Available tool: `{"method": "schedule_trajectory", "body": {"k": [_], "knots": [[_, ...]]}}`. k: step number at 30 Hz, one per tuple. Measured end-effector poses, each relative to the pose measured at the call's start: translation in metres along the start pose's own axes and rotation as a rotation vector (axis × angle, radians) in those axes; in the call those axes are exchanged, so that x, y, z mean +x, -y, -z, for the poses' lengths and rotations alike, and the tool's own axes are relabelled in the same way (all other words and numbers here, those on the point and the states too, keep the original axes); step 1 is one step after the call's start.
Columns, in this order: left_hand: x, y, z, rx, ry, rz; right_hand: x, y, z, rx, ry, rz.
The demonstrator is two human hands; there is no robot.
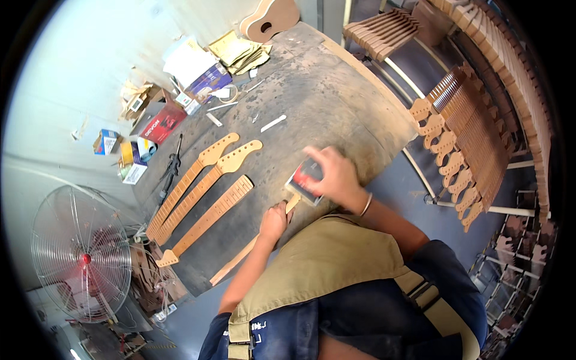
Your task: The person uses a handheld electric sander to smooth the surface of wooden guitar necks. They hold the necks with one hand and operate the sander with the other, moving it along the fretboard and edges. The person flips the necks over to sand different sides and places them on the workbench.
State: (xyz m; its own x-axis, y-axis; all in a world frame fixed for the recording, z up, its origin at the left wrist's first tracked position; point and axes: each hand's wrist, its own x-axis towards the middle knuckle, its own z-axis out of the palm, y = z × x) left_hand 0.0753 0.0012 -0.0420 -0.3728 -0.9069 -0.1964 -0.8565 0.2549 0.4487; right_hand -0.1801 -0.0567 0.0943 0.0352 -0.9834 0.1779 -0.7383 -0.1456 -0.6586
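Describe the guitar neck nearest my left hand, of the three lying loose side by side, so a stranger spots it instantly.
On the grey workbench, look between the big round fan and your left hand. Beside two guitar necks lies the third neck, nearest that hand. Of the three, only its headstock points toward the fan.

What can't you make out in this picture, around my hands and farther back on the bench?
All in the head view:
- Part of the wooden piece: covered by your left hand.
- Its far end: hidden by the red-and-black tool.
- The tool's underside: hidden by its own body.
- Fine detail of your right hand: blurred.
- Top of the guitar body: cut off by the upper edge.
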Motion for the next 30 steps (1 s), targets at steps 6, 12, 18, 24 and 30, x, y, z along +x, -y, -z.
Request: {"method": "schedule_trajectory", "body": {"k": [6,12,18,24,30], "knots": [[-0.001,0.004,0.003,-0.001,-0.041,-0.009,-0.004,0.002,-0.004,0.075,0.008,-0.035],[0.003,-0.003,0.006,0.011,-0.011,-0.017,0.031,-0.130,0.030,-0.203,-0.223,-0.132],[-0.004,-0.007,-0.009,0.153,-0.005,0.023,0.032,-0.131,0.054,-0.154,-0.218,-0.111],[-0.017,-0.008,-0.035,0.227,-0.061,0.066,0.017,-0.027,0.041,-0.028,-0.026,0.025],[-0.019,-0.005,-0.047,0.275,-0.089,0.067,-0.008,0.029,-0.013,0.024,0.177,0.238]]}}
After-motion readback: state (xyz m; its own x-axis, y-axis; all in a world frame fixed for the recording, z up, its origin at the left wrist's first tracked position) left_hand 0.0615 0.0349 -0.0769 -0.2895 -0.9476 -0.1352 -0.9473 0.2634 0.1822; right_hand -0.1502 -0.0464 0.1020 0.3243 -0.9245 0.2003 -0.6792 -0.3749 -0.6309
